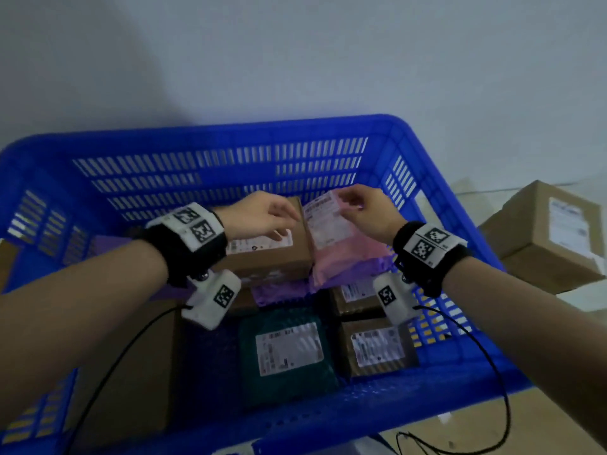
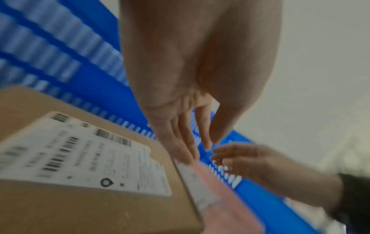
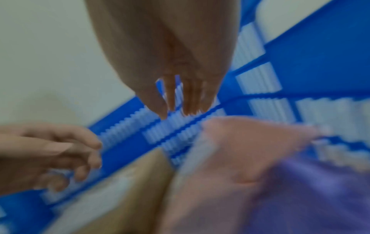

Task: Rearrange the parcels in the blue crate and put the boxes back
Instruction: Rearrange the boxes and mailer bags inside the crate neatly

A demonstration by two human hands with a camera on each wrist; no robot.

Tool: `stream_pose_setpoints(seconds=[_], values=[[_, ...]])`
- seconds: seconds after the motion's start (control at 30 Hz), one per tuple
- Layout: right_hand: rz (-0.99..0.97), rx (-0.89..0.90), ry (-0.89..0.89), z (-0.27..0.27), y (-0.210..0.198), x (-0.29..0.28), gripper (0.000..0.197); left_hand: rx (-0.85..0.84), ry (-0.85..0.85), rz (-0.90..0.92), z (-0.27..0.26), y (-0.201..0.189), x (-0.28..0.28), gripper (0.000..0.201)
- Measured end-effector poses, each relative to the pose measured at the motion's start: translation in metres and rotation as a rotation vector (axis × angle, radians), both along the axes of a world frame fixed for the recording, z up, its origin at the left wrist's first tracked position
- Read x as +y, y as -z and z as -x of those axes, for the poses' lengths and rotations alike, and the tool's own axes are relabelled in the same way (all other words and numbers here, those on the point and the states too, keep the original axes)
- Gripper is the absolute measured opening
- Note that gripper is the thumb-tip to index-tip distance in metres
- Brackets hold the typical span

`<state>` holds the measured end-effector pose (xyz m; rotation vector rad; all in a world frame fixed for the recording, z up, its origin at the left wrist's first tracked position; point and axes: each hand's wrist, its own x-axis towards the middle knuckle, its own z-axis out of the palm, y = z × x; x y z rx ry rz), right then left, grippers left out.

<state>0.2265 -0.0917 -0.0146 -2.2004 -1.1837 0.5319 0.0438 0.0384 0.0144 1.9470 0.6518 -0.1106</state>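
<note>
Forearms fill my near view. Left hand (image 1: 259, 215) hovers over box (image 1: 267, 257), fingers loose, empty. Right hand (image 1: 368, 211) fingers near pink parcel (image 1: 341, 244) in crate (image 1: 230, 133); pinch unclear. Rearranging parcels; next: seat it flat.

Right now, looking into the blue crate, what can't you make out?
- Label text on the green parcel: head view, too small.
- Right hand touching the pink parcel or not: right wrist view blurred.
- Purple parcel: mostly hidden under the cardboard box.
- Crate left corner: cut off, behind the left forearm.
</note>
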Motion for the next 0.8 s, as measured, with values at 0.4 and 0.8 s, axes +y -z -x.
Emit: stream_pose_setpoints(seconds=[0.4, 0.8], values=[[0.285, -0.011, 0.290, -0.024, 0.022, -0.014, 0.012, 0.090, 0.239, -0.524, -0.052, 0.026, -0.013, 0.041], [-0.055, 0.041, -0.171, -0.031, -0.085, -0.002, 0.008, -0.150, -0.132, -0.202, -0.048, -0.013, 0.040, 0.067]])
